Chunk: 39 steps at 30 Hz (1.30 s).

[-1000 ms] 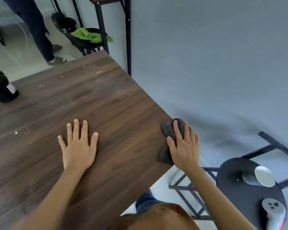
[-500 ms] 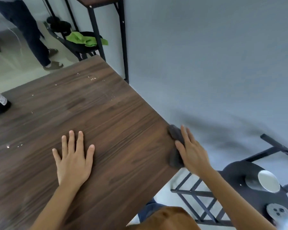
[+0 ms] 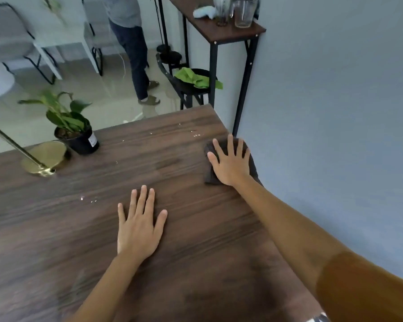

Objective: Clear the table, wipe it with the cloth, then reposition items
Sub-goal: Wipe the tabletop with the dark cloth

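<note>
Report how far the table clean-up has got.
Done: the wooden table is cleared. In hand: the right hand presses the dark cloth flat near the wall-side edge; the left hand braces on the wood. Left: crumbs and specks remain, and repositioning items.

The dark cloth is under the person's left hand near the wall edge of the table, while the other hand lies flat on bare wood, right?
Not quite: the head view shows the dark cloth under the right hand; the left hand lies flat on the bare table.
</note>
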{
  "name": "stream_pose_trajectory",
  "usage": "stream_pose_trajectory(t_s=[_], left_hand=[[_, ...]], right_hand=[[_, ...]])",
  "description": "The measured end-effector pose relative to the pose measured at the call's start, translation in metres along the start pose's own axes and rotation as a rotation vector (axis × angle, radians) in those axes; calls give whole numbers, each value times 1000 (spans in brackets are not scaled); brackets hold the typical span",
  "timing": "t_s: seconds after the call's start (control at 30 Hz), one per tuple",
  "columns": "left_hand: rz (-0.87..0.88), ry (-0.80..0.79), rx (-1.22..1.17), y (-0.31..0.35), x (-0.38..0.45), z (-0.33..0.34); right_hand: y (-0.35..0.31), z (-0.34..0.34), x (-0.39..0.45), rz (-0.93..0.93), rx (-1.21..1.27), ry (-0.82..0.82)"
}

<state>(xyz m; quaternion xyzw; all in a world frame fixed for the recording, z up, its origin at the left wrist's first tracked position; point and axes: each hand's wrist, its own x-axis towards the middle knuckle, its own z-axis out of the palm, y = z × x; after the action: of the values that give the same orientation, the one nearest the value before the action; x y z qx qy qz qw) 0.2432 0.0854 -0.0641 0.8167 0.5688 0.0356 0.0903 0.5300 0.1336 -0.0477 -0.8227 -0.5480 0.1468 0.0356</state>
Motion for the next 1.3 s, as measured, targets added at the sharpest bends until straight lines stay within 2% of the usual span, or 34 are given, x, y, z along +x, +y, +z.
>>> stream_pose_trajectory(t_s=[0.1, 0.2, 0.27, 0.33, 0.43, 0.67, 0.83, 1.0, 1.2, 1.3], left_hand=[[-21, 2, 4, -1, -1, 0], [-24, 3, 6, 0, -3, 1], [-62, -7, -28, -2, 4, 3], [-47, -14, -23, 0, 2, 2], [-31, -11, -9, 0, -5, 0], [-33, -41, 4, 0, 1, -2], [-44, -57, 23, 0, 5, -4], [-58, -65, 23, 0, 0, -6], [-51, -75, 5, 0, 2, -4], [-44, -71, -6, 0, 5, -2]], right_hand=[[-25, 8, -3, -178, -26, -14], [-3, 28, -85, -383, -46, -8], [18, 32, -119, -404, -66, -10], [36, 26, -121, -347, -100, -2], [30, 15, -65, -271, -123, 3], [-32, -17, 156, -197, -87, 9], [-59, -26, 226, -191, -83, -7], [-47, -19, 184, -201, -58, 15], [16, -2, 22, -260, -118, 30], [25, -4, 16, -286, -170, -12]])
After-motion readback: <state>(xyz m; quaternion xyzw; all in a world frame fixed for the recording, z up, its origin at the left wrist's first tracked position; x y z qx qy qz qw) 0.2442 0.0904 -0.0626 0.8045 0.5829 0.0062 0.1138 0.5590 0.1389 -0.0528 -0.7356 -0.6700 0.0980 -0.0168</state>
